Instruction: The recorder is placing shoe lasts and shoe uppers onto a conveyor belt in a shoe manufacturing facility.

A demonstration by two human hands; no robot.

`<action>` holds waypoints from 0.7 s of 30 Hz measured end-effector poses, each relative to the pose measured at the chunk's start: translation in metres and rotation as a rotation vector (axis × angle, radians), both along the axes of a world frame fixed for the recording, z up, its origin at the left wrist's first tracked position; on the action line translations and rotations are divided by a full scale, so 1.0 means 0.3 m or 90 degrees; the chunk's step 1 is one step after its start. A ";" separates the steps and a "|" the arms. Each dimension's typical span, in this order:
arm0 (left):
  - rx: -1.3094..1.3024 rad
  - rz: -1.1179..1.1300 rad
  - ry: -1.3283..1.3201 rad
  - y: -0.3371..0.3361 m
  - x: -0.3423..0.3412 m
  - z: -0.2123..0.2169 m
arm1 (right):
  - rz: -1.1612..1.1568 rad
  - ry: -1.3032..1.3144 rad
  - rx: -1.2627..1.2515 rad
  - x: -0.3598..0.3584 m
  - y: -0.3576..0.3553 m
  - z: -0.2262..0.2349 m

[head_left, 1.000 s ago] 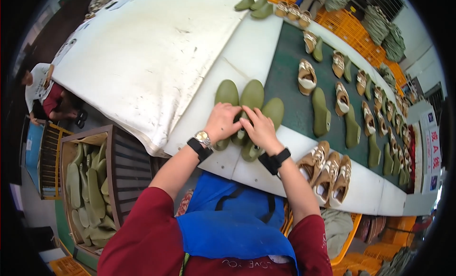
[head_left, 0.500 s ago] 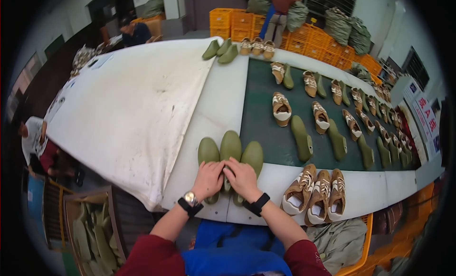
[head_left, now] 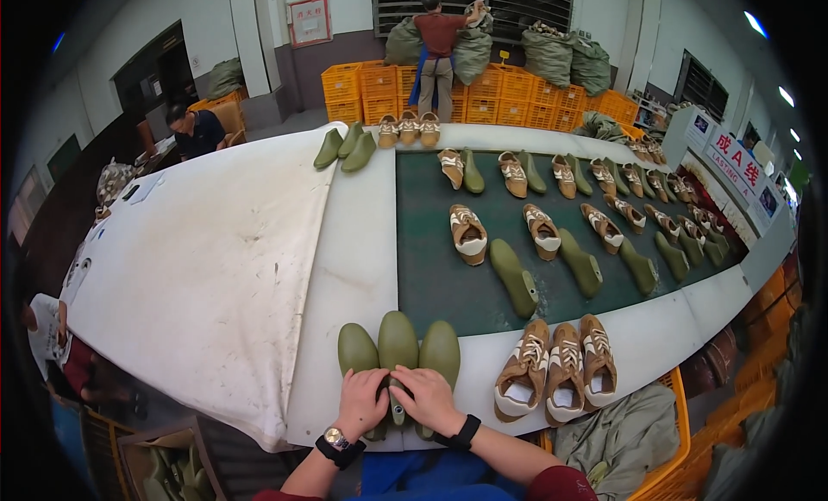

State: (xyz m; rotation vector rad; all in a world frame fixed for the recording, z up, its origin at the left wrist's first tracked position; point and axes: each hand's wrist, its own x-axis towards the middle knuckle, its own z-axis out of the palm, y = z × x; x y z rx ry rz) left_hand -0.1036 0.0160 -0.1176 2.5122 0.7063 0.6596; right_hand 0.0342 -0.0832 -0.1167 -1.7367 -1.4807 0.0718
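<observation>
Three green shoe lasts stand side by side at the near edge of the white table: a left last (head_left: 355, 349), a middle last (head_left: 398, 337) and a right last (head_left: 442, 349). My left hand (head_left: 360, 404), with a watch and black band at its wrist, is closed over the heel parts of the left and middle lasts. My right hand (head_left: 429, 399) is closed over the middle and right ones. Both hands nearly meet at the middle last, and their palms hide much of the heels. Three brown-and-white sneakers (head_left: 559, 367) stand to the right.
A green belt (head_left: 431, 268) carries rows of sneakers and lasts. A whitish cloth (head_left: 207, 277) covers the table's left side. More lasts (head_left: 345, 146) stand at the far end. Orange crates (head_left: 509, 96) line the back, where a person (head_left: 438, 48) stands. Below right is a crate with grey-green sacking (head_left: 617, 441).
My view has tilted upward, so the table and my hands sit lower in the picture. Both hands stay on the three lasts. At the back, the standing person's upper body now shows.
</observation>
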 end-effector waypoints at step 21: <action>-0.043 0.058 -0.098 0.005 -0.008 -0.024 | -0.001 -0.062 0.010 0.001 0.002 -0.014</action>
